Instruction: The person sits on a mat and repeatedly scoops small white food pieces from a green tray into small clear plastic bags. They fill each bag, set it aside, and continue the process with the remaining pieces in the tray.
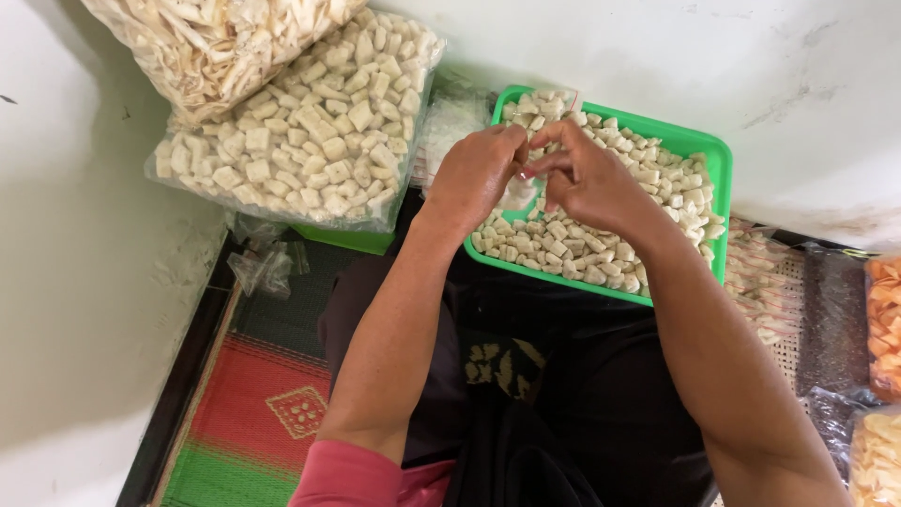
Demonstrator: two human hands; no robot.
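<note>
Both grips (530, 164) over cracker tray (718, 155)

Tray (718, 160) of cracker pieces (582, 239) far centre; big bag of crackers (300, 122) left of it, another bag (211, 42) behind; small packets (765, 286) right, woven mat (263, 413) near left.

There is only one view, from a camera on the person's head. It looks steeply down, quite near, over both forearms to the green tray (718, 155) by the white wall (770, 75).
</note>
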